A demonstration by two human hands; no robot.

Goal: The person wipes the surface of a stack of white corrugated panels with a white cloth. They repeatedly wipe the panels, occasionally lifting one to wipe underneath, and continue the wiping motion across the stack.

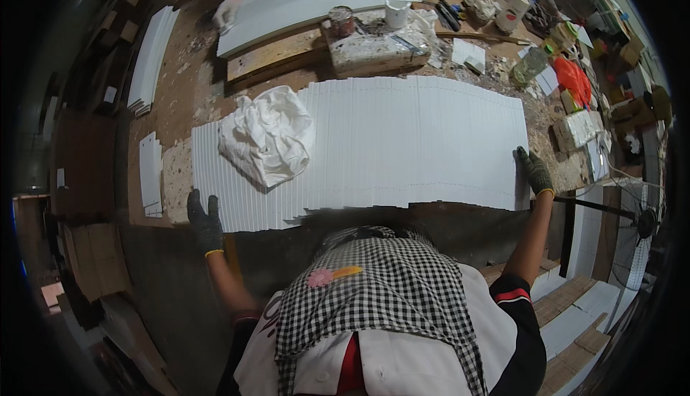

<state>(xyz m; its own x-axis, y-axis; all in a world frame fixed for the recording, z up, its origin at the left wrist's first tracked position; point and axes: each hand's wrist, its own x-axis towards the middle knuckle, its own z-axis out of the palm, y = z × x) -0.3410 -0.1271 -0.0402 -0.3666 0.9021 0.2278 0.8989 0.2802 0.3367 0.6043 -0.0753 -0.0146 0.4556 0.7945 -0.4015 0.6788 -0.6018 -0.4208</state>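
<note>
A long row of narrow white slats (417, 144) lies side by side across the near part of the table. My left hand (206, 222), in a dark glove with a yellow cuff, is at the row's near left corner, thumb and fingers apart. At the opposite end my right hand (535, 170), gloved alike, rests against the last slats with fingers stretched out. Neither hand holds anything that I can see; some fingertips are hard to make out. A crumpled white cloth (266, 137) sits on the slats toward the left.
Across the table, a co-worker's gloved hand (228, 12) touches another batch of white slats (302, 4). Between us stand a paint-stained block (374, 54), a dark tin (341, 21) and a white cup (397, 14). Bottles, a red bag (571, 82) and a fan (647, 222) are at right.
</note>
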